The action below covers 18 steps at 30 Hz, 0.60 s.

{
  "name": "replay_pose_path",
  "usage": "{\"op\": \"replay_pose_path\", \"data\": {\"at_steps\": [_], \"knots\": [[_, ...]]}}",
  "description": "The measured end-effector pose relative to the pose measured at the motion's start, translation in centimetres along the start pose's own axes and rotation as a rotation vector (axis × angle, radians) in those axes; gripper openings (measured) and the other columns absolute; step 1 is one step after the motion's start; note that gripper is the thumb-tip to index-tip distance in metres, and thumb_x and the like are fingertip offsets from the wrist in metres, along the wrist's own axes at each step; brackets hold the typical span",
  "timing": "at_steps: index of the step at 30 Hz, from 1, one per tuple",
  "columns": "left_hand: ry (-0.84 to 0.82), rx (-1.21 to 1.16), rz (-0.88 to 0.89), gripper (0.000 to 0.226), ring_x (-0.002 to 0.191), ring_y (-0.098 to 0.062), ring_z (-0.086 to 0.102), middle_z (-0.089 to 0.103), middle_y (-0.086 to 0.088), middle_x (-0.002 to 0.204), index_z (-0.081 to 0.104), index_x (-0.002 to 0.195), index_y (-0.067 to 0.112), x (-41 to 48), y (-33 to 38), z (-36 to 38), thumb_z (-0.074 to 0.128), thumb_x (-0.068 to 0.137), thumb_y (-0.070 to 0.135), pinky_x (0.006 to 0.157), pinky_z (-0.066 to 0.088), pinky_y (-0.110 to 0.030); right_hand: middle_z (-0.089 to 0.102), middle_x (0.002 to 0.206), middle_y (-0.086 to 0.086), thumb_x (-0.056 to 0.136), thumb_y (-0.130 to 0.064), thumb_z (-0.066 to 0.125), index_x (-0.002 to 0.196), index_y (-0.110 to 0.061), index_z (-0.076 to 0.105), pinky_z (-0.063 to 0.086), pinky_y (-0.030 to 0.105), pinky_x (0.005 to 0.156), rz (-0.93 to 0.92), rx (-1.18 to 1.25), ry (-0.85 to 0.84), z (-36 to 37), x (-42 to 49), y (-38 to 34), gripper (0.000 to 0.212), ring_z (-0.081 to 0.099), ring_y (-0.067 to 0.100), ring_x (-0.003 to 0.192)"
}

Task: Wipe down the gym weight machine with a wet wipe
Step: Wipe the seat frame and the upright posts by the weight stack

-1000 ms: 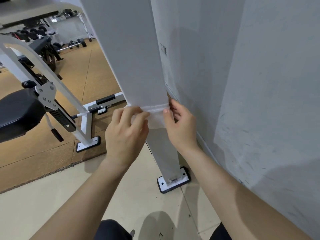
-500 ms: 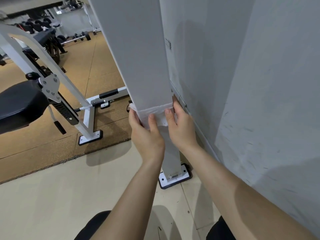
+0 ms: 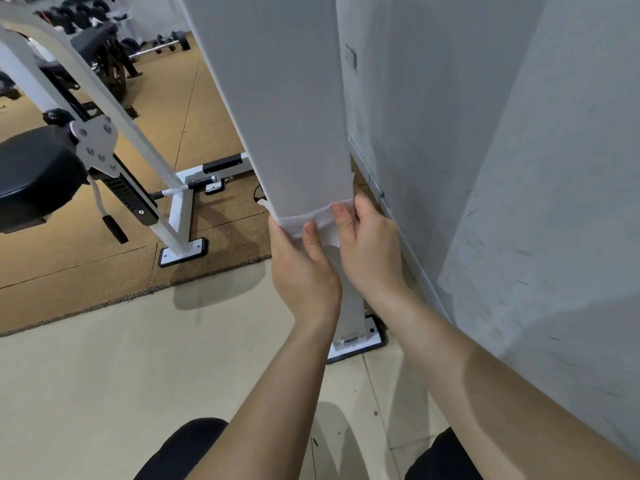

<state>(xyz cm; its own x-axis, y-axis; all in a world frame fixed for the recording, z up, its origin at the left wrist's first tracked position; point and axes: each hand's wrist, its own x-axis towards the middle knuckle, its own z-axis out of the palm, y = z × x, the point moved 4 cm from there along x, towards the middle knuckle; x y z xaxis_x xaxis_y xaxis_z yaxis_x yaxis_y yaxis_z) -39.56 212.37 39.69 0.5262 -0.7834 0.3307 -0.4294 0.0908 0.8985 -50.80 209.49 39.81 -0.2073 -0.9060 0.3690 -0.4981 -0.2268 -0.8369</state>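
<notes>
- Head view: a thin, white, slightly crumpled wet wipe (image 3: 294,221) wraps the weight machine's white upright post (image 3: 277,98) low down, near the wall (image 3: 519,168).
- Side by side, left hand (image 3: 301,271) and right hand (image 3: 370,251) clamp it there, thumbs in front.

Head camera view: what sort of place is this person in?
Most likely a gym: dumbbells and a barbell sit at the back, and a white weight machine with a black padded seat stands at left.
</notes>
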Motion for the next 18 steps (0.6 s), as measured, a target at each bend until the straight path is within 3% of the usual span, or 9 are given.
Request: {"op": "replay_pose_path", "data": {"at_steps": [3, 6, 9, 11, 14, 18], "knots": [[-0.013, 0.050, -0.008, 0.028, 0.089, -0.004, 0.062, 0.068, 0.013, 0.106, 0.053, 0.129, 0.023, -0.6, -1.6, 0.1, 0.050, 0.104, 0.034, 0.067, 0.040, -0.007, 0.046, 0.065, -0.019, 0.104, -0.040, 0.048, 0.086, -0.031, 0.045, 0.028, 0.019, 0.052, -0.011, -0.008, 0.027, 0.5, -0.8, 0.9, 0.021, 0.044, 0.007, 0.059], [-0.012, 0.116, -0.009, 0.025, 0.077, -0.008, 0.061, 0.068, 0.012, 0.092, 0.058, 0.123, 0.022, -1.0, -2.7, -0.4, 0.053, 0.102, 0.035, 0.061, 0.039, -0.015, 0.040, 0.057, -0.020, 0.103, -0.042, 0.050, 0.088, -0.026, 0.055, 0.032, 0.010, 0.051, -0.006, -0.035, 0.003, 0.7, -1.6, 2.4, 0.022, 0.045, -0.002, 0.053], [0.036, 0.086, 0.029, 0.020, 0.073, -0.006, 0.059, 0.067, 0.015, 0.085, 0.064, 0.117, 0.022, -1.1, -2.3, -1.4, 0.060, 0.099, 0.028, 0.062, 0.041, -0.015, 0.039, 0.056, -0.020, 0.102, -0.039, 0.055, 0.088, -0.023, 0.059, 0.031, 0.006, 0.051, -0.025, -0.035, 0.044, 0.4, -2.0, 2.3, 0.022, 0.043, -0.003, 0.050], [0.054, 0.027, 0.033, 0.023, 0.079, -0.001, 0.063, 0.070, 0.019, 0.091, 0.066, 0.120, 0.025, -1.4, -1.9, -2.0, 0.063, 0.097, 0.023, 0.069, 0.047, -0.014, 0.051, 0.064, -0.018, 0.101, -0.039, 0.057, 0.091, -0.021, 0.062, 0.030, 0.006, 0.052, -0.032, -0.033, 0.086, 0.4, -2.4, 2.1, 0.022, 0.046, 0.004, 0.054], [0.032, 0.017, -0.030, 0.028, 0.082, 0.007, 0.063, 0.072, 0.021, 0.089, 0.069, 0.125, 0.028, -2.5, -2.4, -2.4, 0.063, 0.098, 0.023, 0.071, 0.043, -0.005, 0.075, 0.091, -0.002, 0.100, -0.045, 0.055, 0.119, -0.015, 0.068, 0.038, 0.015, 0.061, -0.016, -0.073, 0.107, 0.8, -3.1, 2.1, 0.038, 0.066, 0.019, 0.076], [-0.028, 0.052, -0.137, 0.022, 0.072, 0.007, 0.059, 0.066, 0.022, 0.073, 0.071, 0.118, 0.030, -3.6, -3.9, -2.0, 0.060, 0.099, 0.030, 0.063, 0.038, -0.002, 0.076, 0.102, 0.004, 0.100, -0.049, 0.051, 0.132, -0.015, 0.062, 0.046, 0.025, 0.067, 0.012, -0.109, 0.086, 1.3, -3.4, 2.5, 0.048, 0.070, 0.026, 0.088]]}}
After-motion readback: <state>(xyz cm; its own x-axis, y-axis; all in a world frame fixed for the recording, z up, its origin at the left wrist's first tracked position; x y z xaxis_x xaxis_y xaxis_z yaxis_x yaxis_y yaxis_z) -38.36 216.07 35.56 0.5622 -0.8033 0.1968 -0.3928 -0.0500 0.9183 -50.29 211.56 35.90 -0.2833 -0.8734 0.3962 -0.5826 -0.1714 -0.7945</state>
